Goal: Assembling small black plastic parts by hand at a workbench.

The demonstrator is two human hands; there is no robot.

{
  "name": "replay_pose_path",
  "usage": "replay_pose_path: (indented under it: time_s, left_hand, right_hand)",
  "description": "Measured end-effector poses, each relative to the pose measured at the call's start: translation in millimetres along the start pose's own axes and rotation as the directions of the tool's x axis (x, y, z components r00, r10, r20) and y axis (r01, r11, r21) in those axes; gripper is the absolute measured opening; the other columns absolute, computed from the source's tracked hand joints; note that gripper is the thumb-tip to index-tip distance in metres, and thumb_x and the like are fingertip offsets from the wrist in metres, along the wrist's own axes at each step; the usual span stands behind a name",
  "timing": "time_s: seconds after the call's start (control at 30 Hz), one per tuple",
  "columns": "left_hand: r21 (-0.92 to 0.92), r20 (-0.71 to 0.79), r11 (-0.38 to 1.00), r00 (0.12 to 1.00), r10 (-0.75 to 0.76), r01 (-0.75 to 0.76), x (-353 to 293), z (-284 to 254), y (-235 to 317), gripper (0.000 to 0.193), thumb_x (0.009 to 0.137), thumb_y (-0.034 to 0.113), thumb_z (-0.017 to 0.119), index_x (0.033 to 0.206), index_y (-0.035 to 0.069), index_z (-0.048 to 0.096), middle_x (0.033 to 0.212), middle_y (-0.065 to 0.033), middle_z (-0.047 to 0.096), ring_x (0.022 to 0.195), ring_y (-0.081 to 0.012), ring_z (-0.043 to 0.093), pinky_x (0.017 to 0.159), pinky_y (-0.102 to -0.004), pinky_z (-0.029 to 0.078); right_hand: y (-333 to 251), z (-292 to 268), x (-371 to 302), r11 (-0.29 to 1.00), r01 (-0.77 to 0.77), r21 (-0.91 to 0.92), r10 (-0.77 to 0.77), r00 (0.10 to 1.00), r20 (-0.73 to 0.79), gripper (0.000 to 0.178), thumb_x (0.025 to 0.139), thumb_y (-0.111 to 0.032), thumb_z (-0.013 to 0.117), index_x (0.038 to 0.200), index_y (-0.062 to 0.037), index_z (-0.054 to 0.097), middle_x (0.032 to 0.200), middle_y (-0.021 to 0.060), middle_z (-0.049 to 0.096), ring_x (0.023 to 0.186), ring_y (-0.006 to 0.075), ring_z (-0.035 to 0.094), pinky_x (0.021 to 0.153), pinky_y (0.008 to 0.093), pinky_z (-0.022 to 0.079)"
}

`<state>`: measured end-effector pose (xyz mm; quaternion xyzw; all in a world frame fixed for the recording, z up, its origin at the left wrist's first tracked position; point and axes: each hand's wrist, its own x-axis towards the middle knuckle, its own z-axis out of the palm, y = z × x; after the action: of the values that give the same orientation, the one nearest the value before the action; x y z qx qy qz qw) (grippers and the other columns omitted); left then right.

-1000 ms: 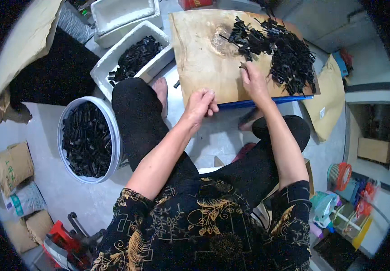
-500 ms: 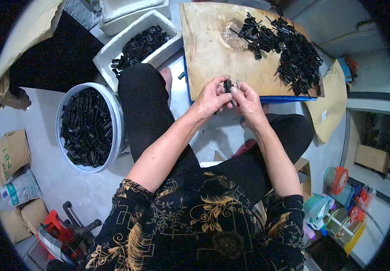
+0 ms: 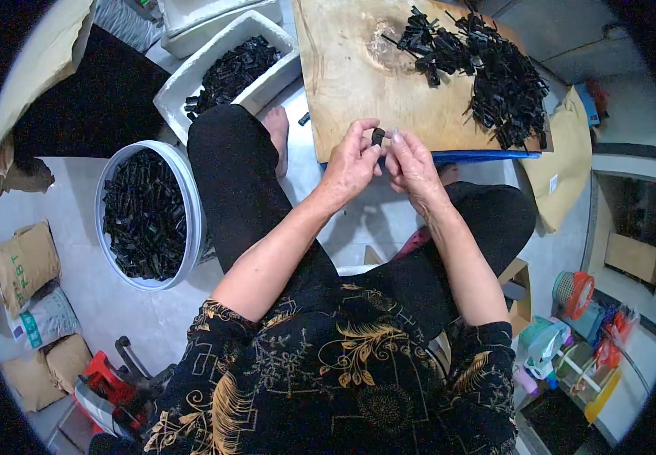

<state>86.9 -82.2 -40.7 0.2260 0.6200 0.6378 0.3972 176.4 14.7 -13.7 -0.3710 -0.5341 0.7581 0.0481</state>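
Seated low, knees apart, both forearms reaching forward from the lower edge and meeting at the near edge of the wooden surface [image 3: 358, 83]. Left hand [image 3: 350, 163] raised with wrist bent slightly inward, thumb and forefinger pinched on a small black part [image 3: 378, 136]. Right hand [image 3: 411, 163] pressed close against the left, fingers [image 3: 398, 139] curled and touching the same part from the other side; both hands clenched on it, palms turned toward each other. Part held in the air just above the board's front edge, apart from the heap of black parts [image 3: 487, 76] spread over the far right of the board. Elbows bent, left arm bare across the left thigh, right arm along the right thigh.

To the left, 1 round white bucket [image 3: 191, 205] full of similar black pieces on the floor, and beyond the left knee 1 white foam tray [image 3: 191, 83] holding more. Brown sacks [image 3: 17, 262] at the far left.
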Motion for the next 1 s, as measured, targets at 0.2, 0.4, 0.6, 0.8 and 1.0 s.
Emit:
replay_pose_path:
  time_s: [0.2, 0.4, 0.6, 0.8, 1.0]
  left_hand:
    - [0.024, -0.003, 1.000, 1.000, -0.001, 0.001, 3, 0, -3, 0.030, 0.084, 0.001, 0.046, 0.114, 0.003, 0.044, 0.075, -0.0051, 0.056, 0.058, -0.0089, 0.050, 0.053, -0.0228, 0.043]
    - [0.011, -0.028, 1.000, 0.999, 0.024, -0.024, 5, 5, -3, 0.029, 0.084, -0.001, 0.045, 0.113, 0.003, 0.046, 0.074, -0.0045, 0.056, 0.060, -0.0078, 0.051, 0.051, -0.0229, 0.043]
    - [0.000, -0.059, 0.999, 0.997, 0.051, -0.052, 6, 9, -4, 0.028, 0.085, -0.001, 0.044, 0.113, 0.003, 0.047, 0.077, -0.0056, 0.058, 0.064, -0.0085, 0.053, 0.054, -0.0235, 0.044]
    - [0.255, -0.171, 0.945, 0.952, 0.254, -0.206, 6, 9, -7, 0.028, 0.082, 0.003, 0.050, 0.110, 0.003, 0.052, 0.085, -0.0126, 0.062, 0.071, -0.0199, 0.061, 0.065, -0.0297, 0.048]
    - [0.458, -0.173, 0.859, 0.925, 0.339, -0.229, 6, 9, -9, 0.030, 0.078, 0.002, 0.051, 0.108, 0.005, 0.054, 0.087, -0.0205, 0.061, 0.079, -0.0317, 0.062, 0.069, -0.0352, 0.048]
  right_hand:
    - [1, 5, -2, 0.994, 0.031, -0.107, -0.024, 0.998, 0.059, 0.038, 0.092, -0.035, 0.041, 0.120, -0.0086, 0.043, 0.057, -0.0050, 0.039, 0.044, 0.0029, 0.031, 0.038, 0.0178, 0.024]
    - [3, 4, 2, 0.994, 0.023, -0.111, -0.016, 0.998, 0.056, 0.033, 0.093, -0.025, 0.040, 0.118, -0.0033, 0.042, 0.068, -0.0014, 0.048, 0.054, 0.0040, 0.044, 0.039, 0.0182, 0.029]
    - [2, 3, 5, 0.995, 0.038, -0.088, -0.034, 0.998, 0.050, 0.029, 0.092, -0.019, 0.041, 0.117, -0.0037, 0.043, 0.073, -0.0017, 0.048, 0.053, 0.0035, 0.042, 0.040, 0.0187, 0.031]
    - [4, 8, 8, 1.000, -0.012, -0.024, 0.013, 0.999, 0.032, 0.029, 0.093, -0.029, 0.040, 0.117, -0.0119, 0.043, 0.054, -0.0080, 0.032, 0.041, 0.0023, 0.026, 0.037, 0.0184, 0.021]
    - [5, 5, 18, 0.997, 0.019, -0.074, -0.013, 0.996, 0.088, 0.023, 0.093, -0.027, 0.040, 0.111, -0.0134, 0.045, 0.054, -0.0080, 0.032, 0.041, 0.0026, 0.027, 0.035, 0.0187, 0.019]
